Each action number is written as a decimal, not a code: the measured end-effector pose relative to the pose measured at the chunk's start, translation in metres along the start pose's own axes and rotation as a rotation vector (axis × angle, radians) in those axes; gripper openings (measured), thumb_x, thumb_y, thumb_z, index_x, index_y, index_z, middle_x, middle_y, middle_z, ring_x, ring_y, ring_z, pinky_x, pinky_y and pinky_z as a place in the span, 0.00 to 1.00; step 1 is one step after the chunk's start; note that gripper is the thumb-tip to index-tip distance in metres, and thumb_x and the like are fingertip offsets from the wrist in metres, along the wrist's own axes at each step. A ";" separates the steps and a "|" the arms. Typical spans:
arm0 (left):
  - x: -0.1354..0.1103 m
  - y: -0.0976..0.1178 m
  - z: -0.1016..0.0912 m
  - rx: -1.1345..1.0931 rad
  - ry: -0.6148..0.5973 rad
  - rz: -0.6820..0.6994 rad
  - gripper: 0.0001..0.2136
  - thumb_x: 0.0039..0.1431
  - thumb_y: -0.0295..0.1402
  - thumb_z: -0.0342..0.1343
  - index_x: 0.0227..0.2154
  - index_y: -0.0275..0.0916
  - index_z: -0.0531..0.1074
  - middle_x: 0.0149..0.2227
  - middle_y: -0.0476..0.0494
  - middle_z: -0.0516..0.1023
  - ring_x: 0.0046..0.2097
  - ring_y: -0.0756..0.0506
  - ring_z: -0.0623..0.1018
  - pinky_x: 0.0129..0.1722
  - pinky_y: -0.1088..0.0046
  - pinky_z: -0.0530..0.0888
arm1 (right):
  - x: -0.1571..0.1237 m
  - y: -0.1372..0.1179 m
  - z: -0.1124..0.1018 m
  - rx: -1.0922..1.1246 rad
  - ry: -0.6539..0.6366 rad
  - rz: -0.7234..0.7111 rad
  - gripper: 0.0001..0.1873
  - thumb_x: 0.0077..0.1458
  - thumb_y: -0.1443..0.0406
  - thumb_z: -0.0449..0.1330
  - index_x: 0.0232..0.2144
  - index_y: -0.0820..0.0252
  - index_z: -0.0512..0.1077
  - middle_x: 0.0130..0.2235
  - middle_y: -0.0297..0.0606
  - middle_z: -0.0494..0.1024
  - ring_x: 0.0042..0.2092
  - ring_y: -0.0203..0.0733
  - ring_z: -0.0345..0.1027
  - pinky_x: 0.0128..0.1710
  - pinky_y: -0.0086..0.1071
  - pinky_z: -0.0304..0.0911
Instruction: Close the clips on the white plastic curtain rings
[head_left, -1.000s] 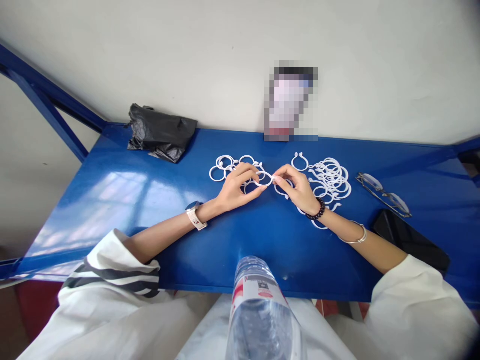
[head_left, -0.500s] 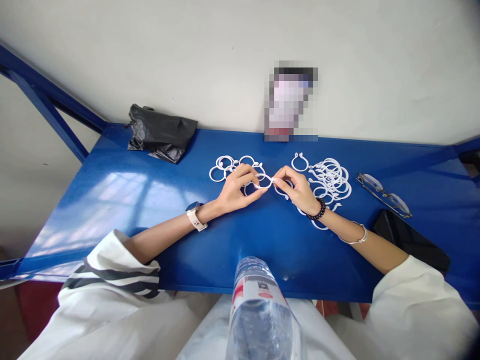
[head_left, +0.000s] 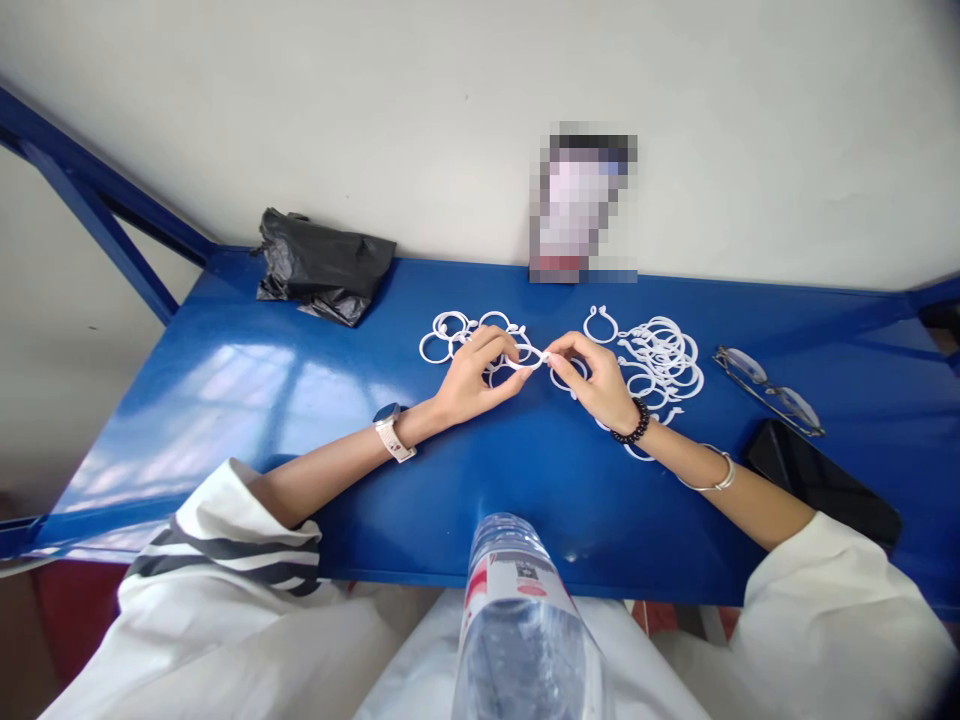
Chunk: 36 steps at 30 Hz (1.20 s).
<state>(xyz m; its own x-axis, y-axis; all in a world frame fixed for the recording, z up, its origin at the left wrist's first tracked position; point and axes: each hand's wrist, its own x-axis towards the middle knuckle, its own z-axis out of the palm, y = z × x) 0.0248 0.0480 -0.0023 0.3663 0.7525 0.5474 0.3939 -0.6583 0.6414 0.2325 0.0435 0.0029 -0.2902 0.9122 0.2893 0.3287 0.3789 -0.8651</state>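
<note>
Head view: both hands meet low over the table [head_left: 225, 400], sharing 1 white plastic ring [head_left: 525, 358]. Fingers of the left hand [head_left: 471, 378] pinch its left arc; fingers of the right hand [head_left: 600, 385] nip its right end. Judged light, thin, springy and smooth, so best gripped near the ends. Loose rings [head_left: 664, 360] lie just beside the right hand.

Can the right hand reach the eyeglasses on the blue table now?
Probably yes: the eyeglasses lie on the table right of the right hand, past the pile of rings, with nothing tall between. But that hand and the left hand both pinch a white ring.
</note>
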 end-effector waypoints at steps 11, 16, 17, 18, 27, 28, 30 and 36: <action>-0.002 -0.007 0.004 0.188 0.009 -0.111 0.06 0.62 0.36 0.55 0.31 0.39 0.71 0.42 0.41 0.75 0.46 0.43 0.74 0.48 0.62 0.70 | -0.001 0.006 0.000 -0.213 -0.068 -0.107 0.23 0.49 0.73 0.54 0.48 0.55 0.65 0.43 0.40 0.74 0.47 0.48 0.69 0.50 0.45 0.65; -0.004 -0.007 0.005 0.279 0.024 -0.165 0.06 0.61 0.35 0.56 0.31 0.39 0.72 0.44 0.40 0.75 0.48 0.41 0.73 0.50 0.59 0.68 | -0.003 0.005 0.000 -0.290 -0.122 -0.116 0.32 0.44 0.73 0.55 0.54 0.56 0.60 0.47 0.43 0.72 0.49 0.51 0.67 0.53 0.49 0.63; -0.004 -0.007 0.005 0.293 0.026 -0.169 0.06 0.61 0.34 0.56 0.31 0.39 0.72 0.44 0.40 0.75 0.48 0.41 0.73 0.50 0.58 0.68 | -0.003 0.005 0.001 -0.310 -0.131 -0.118 0.33 0.43 0.73 0.55 0.55 0.56 0.60 0.48 0.43 0.71 0.49 0.51 0.66 0.53 0.50 0.62; -0.004 -0.006 0.005 0.307 0.024 -0.173 0.06 0.61 0.34 0.56 0.31 0.39 0.72 0.44 0.40 0.75 0.48 0.41 0.73 0.50 0.58 0.68 | -0.003 0.004 0.001 -0.332 -0.140 -0.122 0.34 0.43 0.74 0.55 0.55 0.56 0.59 0.48 0.44 0.71 0.49 0.52 0.66 0.53 0.50 0.62; -0.003 -0.004 0.006 0.357 -0.049 -0.215 0.03 0.59 0.31 0.55 0.32 0.39 0.73 0.48 0.39 0.74 0.51 0.38 0.72 0.52 0.55 0.66 | -0.004 0.007 0.003 -0.390 -0.167 -0.133 0.34 0.44 0.77 0.52 0.55 0.57 0.60 0.50 0.45 0.71 0.49 0.52 0.66 0.52 0.49 0.64; -0.003 -0.004 0.006 0.358 -0.050 -0.215 0.03 0.59 0.31 0.55 0.32 0.39 0.73 0.48 0.39 0.74 0.51 0.38 0.72 0.52 0.55 0.66 | -0.004 0.007 0.003 -0.387 -0.164 -0.132 0.34 0.44 0.77 0.52 0.55 0.57 0.60 0.50 0.45 0.71 0.49 0.51 0.66 0.52 0.49 0.64; -0.003 -0.003 0.006 0.362 -0.048 -0.215 0.03 0.59 0.31 0.55 0.32 0.39 0.73 0.49 0.39 0.74 0.52 0.38 0.72 0.52 0.55 0.66 | -0.004 0.006 0.003 -0.389 -0.162 -0.128 0.33 0.44 0.77 0.52 0.55 0.57 0.60 0.50 0.45 0.71 0.50 0.52 0.66 0.52 0.49 0.63; -0.002 -0.002 0.006 0.355 -0.048 -0.223 0.04 0.59 0.30 0.53 0.33 0.39 0.72 0.50 0.38 0.73 0.52 0.38 0.72 0.54 0.54 0.66 | -0.004 0.003 0.002 -0.493 -0.128 -0.093 0.32 0.44 0.75 0.54 0.55 0.59 0.61 0.50 0.47 0.71 0.51 0.55 0.65 0.51 0.51 0.62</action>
<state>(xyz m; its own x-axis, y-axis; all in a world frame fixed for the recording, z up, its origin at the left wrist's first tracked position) 0.0280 0.0475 -0.0082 0.2750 0.8808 0.3853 0.7311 -0.4519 0.5112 0.2327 0.0405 -0.0020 -0.4357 0.8566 0.2764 0.6721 0.5138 -0.5331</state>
